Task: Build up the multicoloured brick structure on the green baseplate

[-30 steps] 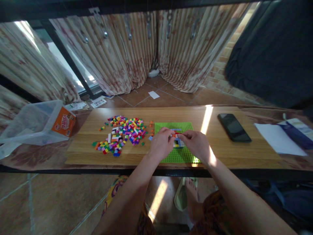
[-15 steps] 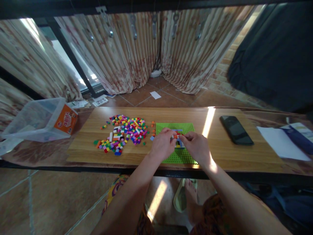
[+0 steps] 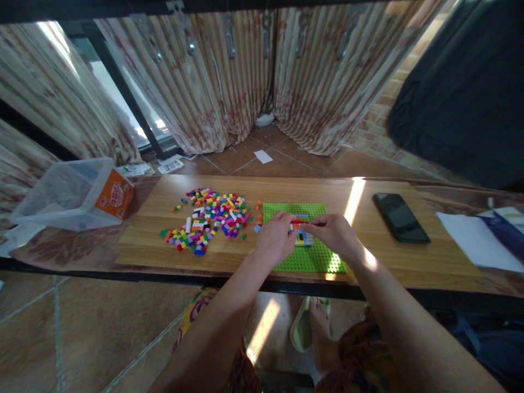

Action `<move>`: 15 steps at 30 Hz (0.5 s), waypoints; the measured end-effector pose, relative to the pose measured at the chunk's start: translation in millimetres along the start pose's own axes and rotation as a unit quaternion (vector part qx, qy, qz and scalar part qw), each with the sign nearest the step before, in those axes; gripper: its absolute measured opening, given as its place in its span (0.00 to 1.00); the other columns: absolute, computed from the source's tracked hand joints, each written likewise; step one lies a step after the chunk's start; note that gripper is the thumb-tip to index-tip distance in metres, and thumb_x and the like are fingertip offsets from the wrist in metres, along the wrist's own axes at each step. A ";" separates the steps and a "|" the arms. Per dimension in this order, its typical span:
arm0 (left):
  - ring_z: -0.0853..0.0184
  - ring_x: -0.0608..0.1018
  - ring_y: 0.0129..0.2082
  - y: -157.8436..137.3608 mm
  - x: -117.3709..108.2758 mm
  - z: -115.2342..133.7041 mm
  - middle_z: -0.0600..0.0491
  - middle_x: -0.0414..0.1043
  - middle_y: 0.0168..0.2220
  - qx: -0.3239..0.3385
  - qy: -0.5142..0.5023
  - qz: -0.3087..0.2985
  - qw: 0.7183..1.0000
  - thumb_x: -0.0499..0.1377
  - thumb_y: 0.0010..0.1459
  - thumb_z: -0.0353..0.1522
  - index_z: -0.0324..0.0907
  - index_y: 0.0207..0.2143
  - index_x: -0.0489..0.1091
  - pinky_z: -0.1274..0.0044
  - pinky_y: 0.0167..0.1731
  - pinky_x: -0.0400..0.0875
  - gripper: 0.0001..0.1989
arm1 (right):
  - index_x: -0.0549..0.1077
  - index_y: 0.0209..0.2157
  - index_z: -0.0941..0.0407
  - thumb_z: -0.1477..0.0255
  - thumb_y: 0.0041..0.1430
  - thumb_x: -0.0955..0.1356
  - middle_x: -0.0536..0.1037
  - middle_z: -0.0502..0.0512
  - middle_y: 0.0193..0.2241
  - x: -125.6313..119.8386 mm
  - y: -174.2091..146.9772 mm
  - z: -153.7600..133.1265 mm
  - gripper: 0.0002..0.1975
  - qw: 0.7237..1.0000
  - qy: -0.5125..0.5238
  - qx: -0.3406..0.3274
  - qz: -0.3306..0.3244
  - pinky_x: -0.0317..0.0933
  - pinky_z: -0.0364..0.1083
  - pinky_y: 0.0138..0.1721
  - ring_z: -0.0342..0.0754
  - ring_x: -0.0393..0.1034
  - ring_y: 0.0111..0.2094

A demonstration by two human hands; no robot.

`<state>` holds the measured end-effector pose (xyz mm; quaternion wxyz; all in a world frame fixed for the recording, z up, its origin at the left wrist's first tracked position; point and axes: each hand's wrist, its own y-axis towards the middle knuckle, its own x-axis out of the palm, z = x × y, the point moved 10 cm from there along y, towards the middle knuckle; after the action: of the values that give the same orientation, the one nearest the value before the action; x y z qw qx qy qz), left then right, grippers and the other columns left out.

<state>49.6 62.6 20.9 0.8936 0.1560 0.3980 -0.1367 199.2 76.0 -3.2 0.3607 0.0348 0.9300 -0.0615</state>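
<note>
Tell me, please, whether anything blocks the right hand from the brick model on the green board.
Nothing visible does: the right hand is at the red piece by the brick model, opposite the left hand.

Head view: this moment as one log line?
left hand: at red piece | right hand: at red piece | baseplate: below hands | loose bricks: left of baseplate | phone: right

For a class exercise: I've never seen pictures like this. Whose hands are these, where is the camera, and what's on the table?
No machine here: these are one person's bare left hand and right hand, seen from a camera worn on the head, facing forward and down. On the wooden board lie a heap of small coloured bricks, a green baseplate and a black phone. Over the baseplate, both hands pinch a small red piece between them, at a partly hidden brick build.
</note>
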 end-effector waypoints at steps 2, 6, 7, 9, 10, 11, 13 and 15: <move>0.63 0.76 0.43 -0.1 0.2 -0.6 0.49 0.72 0.46 0.001 0.000 0.000 1.000 0.57 0.59 0.29 0.41 0.48 0.71 0.72 0.46 0.71 0.14 | 0.79 0.22 0.58 0.49 0.43 0.72 0.69 0.49 0.15 2.4 0.5 2.8 0.24 1.000 0.021 -0.008 -0.011 0.49 0.44 0.21 0.42 0.58 0.19; 0.63 0.76 0.42 0.1 0.8 -2.7 0.49 0.72 0.45 -0.006 -0.005 -0.002 1.000 0.57 0.59 0.29 0.41 0.48 0.71 0.72 0.46 0.71 0.14 | 0.77 0.21 0.58 0.48 0.49 0.69 0.65 0.48 0.14 5.0 0.2 10.7 0.25 0.998 0.054 -0.005 -0.031 0.47 0.44 0.20 0.40 0.55 0.18; 0.63 0.76 0.43 0.2 1.3 -3.2 0.49 0.72 0.45 -0.009 -0.006 -0.004 1.000 0.57 0.59 0.29 0.41 0.48 0.71 0.72 0.46 0.71 0.14 | 0.77 0.21 0.58 0.49 0.50 0.68 0.64 0.47 0.13 4.4 0.3 13.2 0.25 0.998 0.063 0.002 -0.029 0.45 0.44 0.20 0.40 0.53 0.18; 0.63 0.76 0.43 0.3 2.3 -3.2 0.49 0.72 0.45 -0.008 -0.009 -0.008 1.000 0.58 0.59 0.29 0.41 0.48 0.71 0.71 0.47 0.71 0.14 | 0.77 0.21 0.58 0.52 0.51 0.68 0.63 0.47 0.13 4.0 0.5 16.8 0.23 0.996 0.087 0.016 -0.027 0.44 0.44 0.19 0.40 0.52 0.17; 0.63 0.76 0.43 0.3 2.5 -3.0 0.49 0.72 0.45 -0.007 -0.010 -0.008 1.000 0.58 0.59 0.29 0.41 0.48 0.71 0.72 0.47 0.71 0.14 | 0.78 0.23 0.59 0.53 0.50 0.69 0.65 0.47 0.14 4.6 0.5 17.1 0.22 0.994 0.101 0.019 -0.028 0.45 0.44 0.20 0.40 0.53 0.18; 0.63 0.76 0.43 0.3 2.4 -2.7 0.49 0.72 0.45 -0.005 -0.010 -0.008 1.000 0.58 0.59 0.29 0.41 0.48 0.71 0.72 0.47 0.71 0.14 | 0.78 0.24 0.59 0.54 0.48 0.69 0.66 0.48 0.15 5.7 0.5 16.6 0.20 0.993 0.112 0.020 -0.030 0.47 0.43 0.20 0.40 0.55 0.19; 0.63 0.76 0.43 0.2 1.9 -2.0 0.49 0.72 0.46 -0.002 -0.009 -0.006 1.000 0.58 0.59 0.28 0.41 0.49 0.71 0.72 0.47 0.70 0.15 | 0.80 0.26 0.60 0.55 0.45 0.71 0.70 0.49 0.16 7.8 0.5 15.3 0.20 0.991 0.130 0.023 -0.031 0.50 0.43 0.22 0.41 0.58 0.20; 0.63 0.75 0.43 0.2 1.6 -2.1 0.49 0.72 0.45 -0.004 -0.008 -0.005 1.000 0.57 0.59 0.28 0.41 0.49 0.71 0.72 0.47 0.70 0.15 | 0.80 0.26 0.60 0.56 0.43 0.72 0.72 0.50 0.17 8.5 0.6 15.8 0.20 0.989 0.140 0.032 -0.025 0.52 0.44 0.23 0.42 0.59 0.21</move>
<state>49.3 63.4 18.5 0.8967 0.1495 0.3920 -0.1411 203.5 74.6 -20.5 0.2242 0.0318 0.9694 -0.0948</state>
